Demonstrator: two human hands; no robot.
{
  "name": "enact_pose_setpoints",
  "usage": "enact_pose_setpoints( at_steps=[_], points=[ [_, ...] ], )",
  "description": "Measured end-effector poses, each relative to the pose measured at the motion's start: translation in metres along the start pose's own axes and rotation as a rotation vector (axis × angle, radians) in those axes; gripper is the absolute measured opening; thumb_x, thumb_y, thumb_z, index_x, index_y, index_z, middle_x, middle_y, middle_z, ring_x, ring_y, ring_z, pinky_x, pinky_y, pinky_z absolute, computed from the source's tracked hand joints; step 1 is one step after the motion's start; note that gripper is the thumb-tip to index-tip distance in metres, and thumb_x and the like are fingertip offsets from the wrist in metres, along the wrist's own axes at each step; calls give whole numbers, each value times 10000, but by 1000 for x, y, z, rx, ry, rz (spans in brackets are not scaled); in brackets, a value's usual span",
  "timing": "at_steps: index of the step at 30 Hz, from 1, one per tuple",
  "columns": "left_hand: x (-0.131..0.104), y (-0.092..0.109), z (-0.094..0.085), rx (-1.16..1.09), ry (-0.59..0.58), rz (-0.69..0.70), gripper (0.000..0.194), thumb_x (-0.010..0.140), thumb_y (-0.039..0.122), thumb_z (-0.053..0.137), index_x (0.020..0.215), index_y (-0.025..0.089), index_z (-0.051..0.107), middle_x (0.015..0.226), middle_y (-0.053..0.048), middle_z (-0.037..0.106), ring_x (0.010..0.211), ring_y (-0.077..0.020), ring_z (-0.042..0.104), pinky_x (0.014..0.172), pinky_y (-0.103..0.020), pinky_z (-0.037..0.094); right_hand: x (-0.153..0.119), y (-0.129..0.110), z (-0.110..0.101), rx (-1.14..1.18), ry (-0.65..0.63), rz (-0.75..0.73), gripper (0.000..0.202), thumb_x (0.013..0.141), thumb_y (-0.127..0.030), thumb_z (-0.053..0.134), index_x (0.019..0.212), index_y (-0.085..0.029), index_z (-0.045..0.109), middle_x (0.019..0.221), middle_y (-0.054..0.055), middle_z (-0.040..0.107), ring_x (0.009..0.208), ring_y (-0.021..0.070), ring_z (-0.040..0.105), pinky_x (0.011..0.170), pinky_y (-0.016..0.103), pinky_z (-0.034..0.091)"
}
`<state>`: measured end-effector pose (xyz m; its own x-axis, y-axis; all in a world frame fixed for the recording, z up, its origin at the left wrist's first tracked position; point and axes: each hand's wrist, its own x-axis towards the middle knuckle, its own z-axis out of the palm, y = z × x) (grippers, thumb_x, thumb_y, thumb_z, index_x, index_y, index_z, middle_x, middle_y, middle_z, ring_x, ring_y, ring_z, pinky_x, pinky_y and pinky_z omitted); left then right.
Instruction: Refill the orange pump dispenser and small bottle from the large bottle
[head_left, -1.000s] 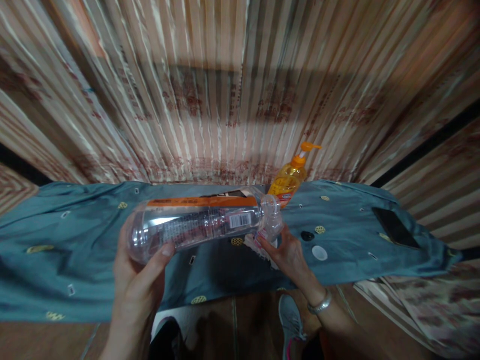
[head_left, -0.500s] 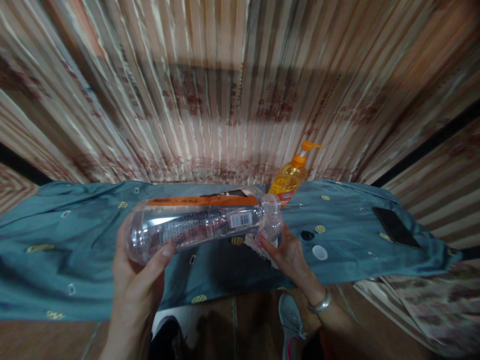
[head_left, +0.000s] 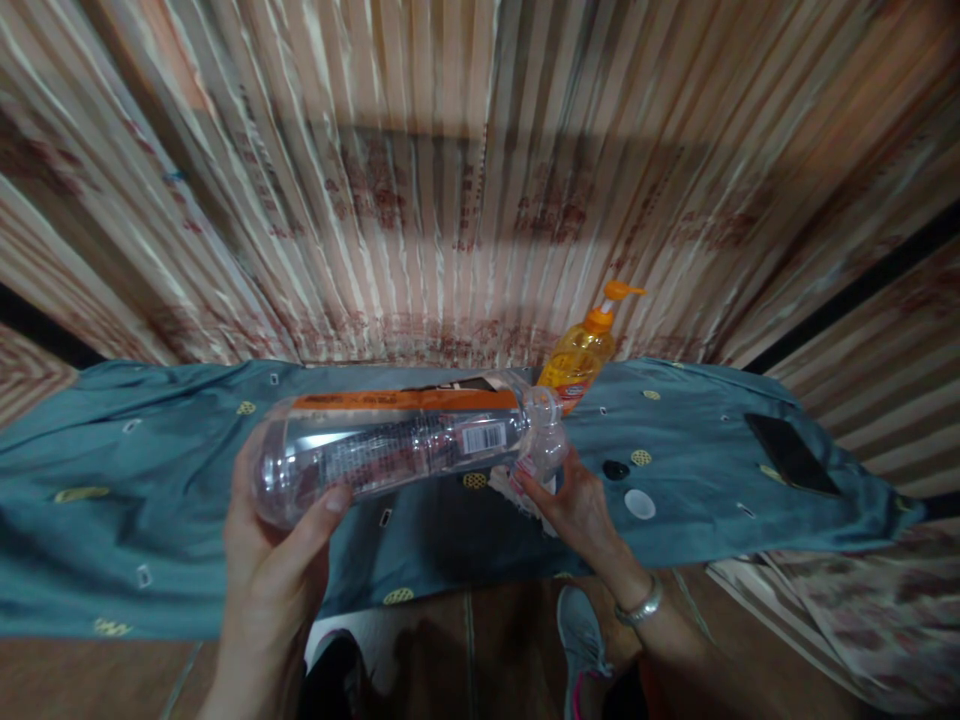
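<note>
A large clear plastic bottle (head_left: 397, 445) with an orange-edged label lies sideways in the air above the teal cloth. My left hand (head_left: 281, 545) is wrapped round its base, thumb on the near side. By the bottle's neck, my right hand (head_left: 577, 510) pinches a small clear plastic piece (head_left: 547, 447) with red print, pressed close to the mouth. Whitish crumpled material (head_left: 525, 497) shows under the right fingers; what it is stays unclear. Behind the neck stands a pump bottle (head_left: 577, 360) of yellow liquid with an orange top.
On the teal cloth (head_left: 420, 560) to the right are a small black object (head_left: 616, 470), a white round disc (head_left: 640, 504) and a dark flat phone-like object (head_left: 791, 453). A striped curtain (head_left: 420, 200) hangs behind. Feet show below the table's front edge.
</note>
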<state>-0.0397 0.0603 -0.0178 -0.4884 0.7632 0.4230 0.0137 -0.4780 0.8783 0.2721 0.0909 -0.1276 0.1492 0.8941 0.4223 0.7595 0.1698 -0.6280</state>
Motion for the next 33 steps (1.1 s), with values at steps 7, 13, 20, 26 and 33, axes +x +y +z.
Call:
enact_pose_setpoints(
  at_steps=[7,13,20,26,33],
  points=[
    [4,8,0,-102,52,-182,886,445,526,1198,1246,346,864,1385,-63,817,1429,-442,742,1405,-706,432,1,-1,0,3,18,-31,697,1000,-764,721,1350,-162,759,1108,214,925,960,398,913,826,507,756],
    [3,-2,-11,-64,-9,-160,856,547,513,1170,1328,370,850,1481,-60,801,1474,-442,728,1393,-702,455,1,-1,-1,-12,4,-14,752,1008,-823,703,1349,-155,759,1077,219,919,930,395,904,800,511,751],
    [2,0,-6,-91,17,-171,891,500,495,1188,1315,382,846,1501,-57,793,1534,-469,686,1417,-760,378,0,0,-1,-1,7,-26,753,1014,-826,697,1372,-166,749,1105,225,916,957,404,905,831,544,762],
    [3,9,3,-94,46,-162,909,451,560,1194,1269,376,843,1430,-63,810,1500,-476,703,1423,-780,358,1,1,-2,-12,4,-17,830,1004,-901,666,1367,-161,761,1113,237,914,947,415,900,825,561,757],
    [1,9,3,-81,54,-147,901,476,606,1179,1278,378,836,1474,-71,793,1569,-490,652,1439,-767,328,-1,4,0,-6,11,-34,775,1020,-838,694,1411,-171,748,1146,241,914,982,419,901,844,581,761]
  ],
)
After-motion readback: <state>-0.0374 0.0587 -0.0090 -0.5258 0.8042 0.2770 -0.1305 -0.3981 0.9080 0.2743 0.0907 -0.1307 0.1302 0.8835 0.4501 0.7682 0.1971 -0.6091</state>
